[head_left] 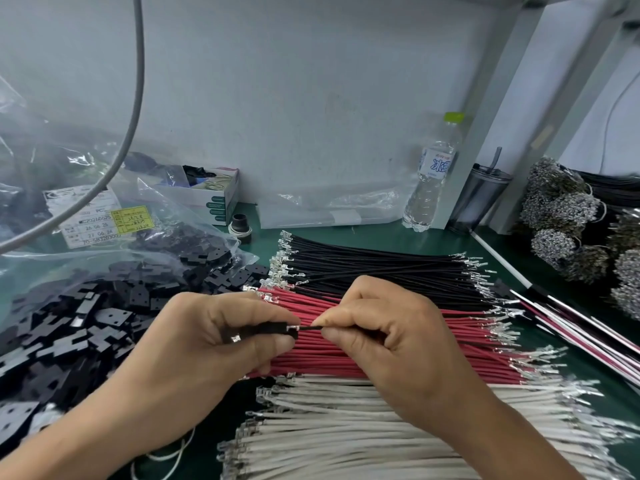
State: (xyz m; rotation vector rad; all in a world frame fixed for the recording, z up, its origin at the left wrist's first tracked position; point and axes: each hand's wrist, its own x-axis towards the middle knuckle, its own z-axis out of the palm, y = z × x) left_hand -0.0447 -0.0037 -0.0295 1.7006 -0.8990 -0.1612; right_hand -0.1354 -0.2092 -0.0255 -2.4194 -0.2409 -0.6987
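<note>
The left hand [214, 341] clamps the black housing [266, 330] steady so the right hand [391, 337], pinching a black wire [313, 328] just behind its terminal [293, 328], can seemingly push it straight in.

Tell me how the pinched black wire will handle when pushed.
The black wire is thin, so it probably buckles if pushed from far back; the right hand pinches it near the tip. Likely light, and floppy past the grip.

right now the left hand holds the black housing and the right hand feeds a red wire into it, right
Not quite: the wire pinched by the right hand is black, not red. The head view shows it at the black housing in the left hand; the red wires lie beneath.
</note>
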